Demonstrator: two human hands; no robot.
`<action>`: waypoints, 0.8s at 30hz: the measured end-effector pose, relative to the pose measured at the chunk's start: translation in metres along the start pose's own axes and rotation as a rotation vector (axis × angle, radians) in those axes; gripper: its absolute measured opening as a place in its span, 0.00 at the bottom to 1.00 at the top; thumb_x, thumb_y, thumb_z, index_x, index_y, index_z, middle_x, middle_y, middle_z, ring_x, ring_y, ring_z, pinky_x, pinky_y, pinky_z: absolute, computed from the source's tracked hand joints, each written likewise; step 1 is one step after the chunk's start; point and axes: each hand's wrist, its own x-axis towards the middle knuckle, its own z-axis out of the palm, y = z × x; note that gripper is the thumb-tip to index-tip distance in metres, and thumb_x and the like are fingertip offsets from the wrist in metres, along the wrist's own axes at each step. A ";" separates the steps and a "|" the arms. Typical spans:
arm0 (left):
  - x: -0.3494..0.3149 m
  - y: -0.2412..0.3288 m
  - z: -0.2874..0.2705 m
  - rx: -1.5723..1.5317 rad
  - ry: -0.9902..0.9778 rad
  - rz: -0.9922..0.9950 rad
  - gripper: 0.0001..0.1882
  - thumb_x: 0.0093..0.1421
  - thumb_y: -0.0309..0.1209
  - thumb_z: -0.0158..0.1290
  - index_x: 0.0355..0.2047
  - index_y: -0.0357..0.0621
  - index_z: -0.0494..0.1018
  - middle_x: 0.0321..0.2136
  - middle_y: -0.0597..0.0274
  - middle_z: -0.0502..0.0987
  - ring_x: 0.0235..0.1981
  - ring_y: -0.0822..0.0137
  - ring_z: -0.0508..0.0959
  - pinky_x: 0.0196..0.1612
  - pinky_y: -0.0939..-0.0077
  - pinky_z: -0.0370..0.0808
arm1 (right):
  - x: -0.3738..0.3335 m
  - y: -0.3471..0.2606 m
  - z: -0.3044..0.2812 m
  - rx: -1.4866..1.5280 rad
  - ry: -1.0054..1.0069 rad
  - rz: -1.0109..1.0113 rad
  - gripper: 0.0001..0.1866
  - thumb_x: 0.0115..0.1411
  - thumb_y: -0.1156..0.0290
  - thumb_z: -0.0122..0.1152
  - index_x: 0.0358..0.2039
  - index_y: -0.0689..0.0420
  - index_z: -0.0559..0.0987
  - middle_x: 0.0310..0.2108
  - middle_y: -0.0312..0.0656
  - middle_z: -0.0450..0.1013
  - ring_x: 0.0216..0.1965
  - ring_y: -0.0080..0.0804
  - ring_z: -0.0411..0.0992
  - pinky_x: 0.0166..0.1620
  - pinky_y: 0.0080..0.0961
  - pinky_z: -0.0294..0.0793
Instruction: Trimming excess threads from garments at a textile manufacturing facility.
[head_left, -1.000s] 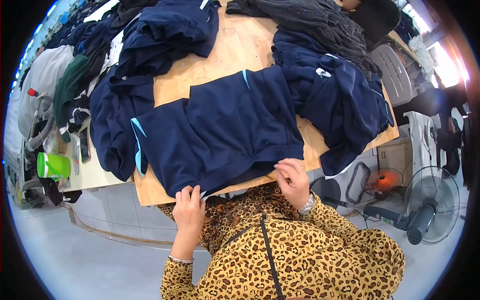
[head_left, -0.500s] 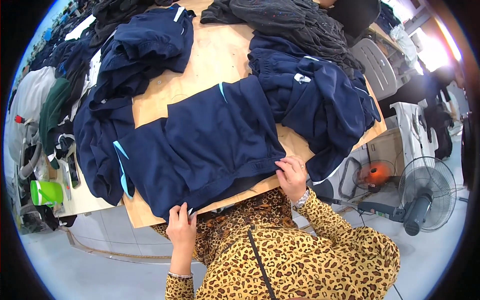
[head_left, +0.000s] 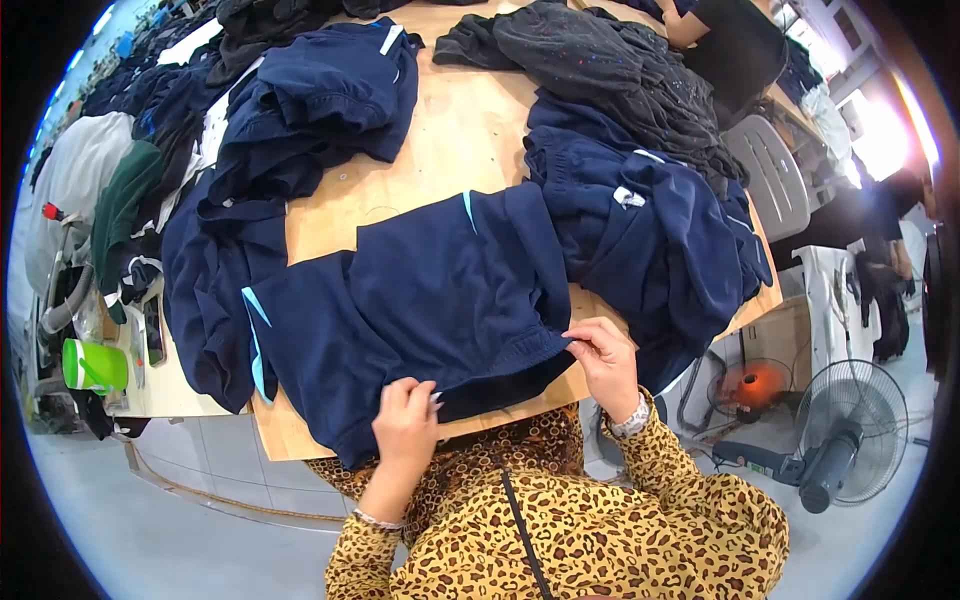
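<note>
Bright light (head_left: 882,140) glares beyond a grey chair (head_left: 770,178) above pale floor (head_left: 235,535).

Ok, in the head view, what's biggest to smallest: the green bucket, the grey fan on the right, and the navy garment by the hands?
1. Navy garment, easily the largest
2. Grey fan
3. Green bucket

Matt cloth garment (head_left: 450,290), wooden tabletop (head_left: 465,115)

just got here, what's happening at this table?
A person's right grip pinches the gathered near-right corner of a dark navy cloth garment with light-blue trim. The left grip is at its near edge. The garment lies spread on a pale wooden tabletop, between crumpled navy cloth heaps on either side.
</note>
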 end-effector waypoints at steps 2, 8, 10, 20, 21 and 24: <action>0.017 -0.009 -0.018 -0.137 -0.025 -0.021 0.11 0.45 0.21 0.60 0.31 0.42 0.76 0.29 0.61 0.73 0.31 0.58 0.73 0.34 0.69 0.73 | 0.009 0.013 -0.007 -0.046 -0.034 -0.043 0.05 0.54 0.83 0.57 0.33 0.64 0.78 0.31 0.39 0.73 0.30 0.25 0.71 0.34 0.17 0.69; 0.051 -0.042 -0.044 -1.102 -0.415 -0.600 0.06 0.60 0.26 0.54 0.33 0.35 0.74 0.27 0.75 0.73 0.30 0.83 0.68 0.36 0.87 0.66 | 0.037 0.043 -0.011 1.089 -0.416 0.702 0.08 0.62 0.73 0.54 0.41 0.60 0.74 0.38 0.37 0.75 0.38 0.26 0.74 0.44 0.20 0.72; 0.052 -0.058 -0.040 -1.121 -0.324 -0.608 0.05 0.60 0.26 0.54 0.33 0.36 0.74 0.26 0.76 0.71 0.29 0.83 0.67 0.36 0.87 0.65 | 0.045 0.036 -0.004 1.153 -0.445 0.715 0.10 0.62 0.72 0.54 0.42 0.61 0.73 0.40 0.38 0.75 0.41 0.26 0.74 0.47 0.22 0.71; 0.029 -0.056 -0.054 -0.646 -0.503 -0.159 0.06 0.52 0.23 0.59 0.31 0.35 0.76 0.24 0.60 0.77 0.24 0.71 0.75 0.29 0.80 0.70 | -0.010 0.009 0.016 -0.248 -0.446 -0.406 0.15 0.45 0.73 0.67 0.35 0.56 0.74 0.30 0.39 0.68 0.39 0.38 0.68 0.52 0.36 0.60; 0.026 -0.054 -0.055 -0.679 -0.500 -0.153 0.06 0.50 0.22 0.59 0.30 0.36 0.76 0.25 0.61 0.76 0.26 0.69 0.75 0.28 0.79 0.69 | -0.017 0.015 0.024 -0.318 -0.269 -0.426 0.17 0.43 0.73 0.69 0.34 0.56 0.73 0.33 0.40 0.67 0.42 0.38 0.67 0.53 0.39 0.59; 0.018 -0.047 -0.060 -0.670 -0.486 -0.090 0.07 0.48 0.21 0.61 0.30 0.38 0.77 0.26 0.61 0.76 0.27 0.68 0.74 0.29 0.77 0.69 | -0.020 0.024 0.048 -0.441 0.005 -0.427 0.21 0.38 0.72 0.72 0.32 0.54 0.70 0.40 0.41 0.65 0.46 0.41 0.65 0.54 0.42 0.57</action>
